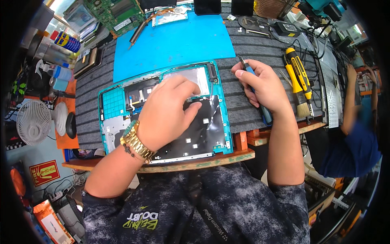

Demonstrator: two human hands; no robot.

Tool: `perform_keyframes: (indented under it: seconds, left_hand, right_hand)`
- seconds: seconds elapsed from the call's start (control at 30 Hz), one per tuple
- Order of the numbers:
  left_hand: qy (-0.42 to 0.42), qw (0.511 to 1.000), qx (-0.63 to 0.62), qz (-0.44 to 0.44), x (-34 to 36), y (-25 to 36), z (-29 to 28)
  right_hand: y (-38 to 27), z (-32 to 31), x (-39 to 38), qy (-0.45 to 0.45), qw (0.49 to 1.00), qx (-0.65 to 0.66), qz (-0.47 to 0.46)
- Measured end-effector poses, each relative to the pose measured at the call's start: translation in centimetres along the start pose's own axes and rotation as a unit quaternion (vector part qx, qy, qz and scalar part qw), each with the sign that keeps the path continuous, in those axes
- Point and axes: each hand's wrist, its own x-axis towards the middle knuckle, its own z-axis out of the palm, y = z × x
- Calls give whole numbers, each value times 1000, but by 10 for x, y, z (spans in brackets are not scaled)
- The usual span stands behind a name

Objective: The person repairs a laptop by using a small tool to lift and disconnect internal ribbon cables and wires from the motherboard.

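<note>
My left hand [166,114] is over an opened teal laptop chassis [221,122], its fingers bent with the thumb apart and nothing visible between them; some fingertips are hidden. Inside the chassis are a black sheet [207,130], a silvery panel and several small parts. To the right of it, my right hand [260,87] is closed around a blue-and-black hand tool [265,114] with a narrow metal end. Beyond the chassis lies a bright blue mat [170,44] on a grey ribbed surface [85,122].
Yellow-and-black tools and a brush [300,105] lie right of my right hand, with cables and an adapter [286,28] behind. Circuit boards [118,16] stand at the back. A spray can [67,42] and white fan [33,122] are left. A co-worker's arm [349,97] shows at far right.
</note>
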Motion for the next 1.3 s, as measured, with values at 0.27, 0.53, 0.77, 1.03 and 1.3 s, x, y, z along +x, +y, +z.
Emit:
perform_keyframes:
  seconds: [0.27, 0.53, 0.77, 1.03, 1.3]
  left_hand:
    - [-43, 998, 46, 25, 12, -16, -24]
    - [-52, 989, 79, 117, 20, -13, 4]
    - [-11, 999, 39, 36, 28, -20, 7]
    - [25, 999, 27, -29, 41, -37, 8]
    - [2, 997, -78, -29, 46, -41, 13]
  right_hand:
    - [1, -2, 0, -11, 1000, 12, -6]
    - [3, -2, 1, -9, 1000, 4, -4]
    - [4, -2, 1, -5, 1000, 16, -10]
    - [5, -2, 1, -2, 1000, 4, -9]
    - [2, 0, 0, -1, 1000, -1, -7]
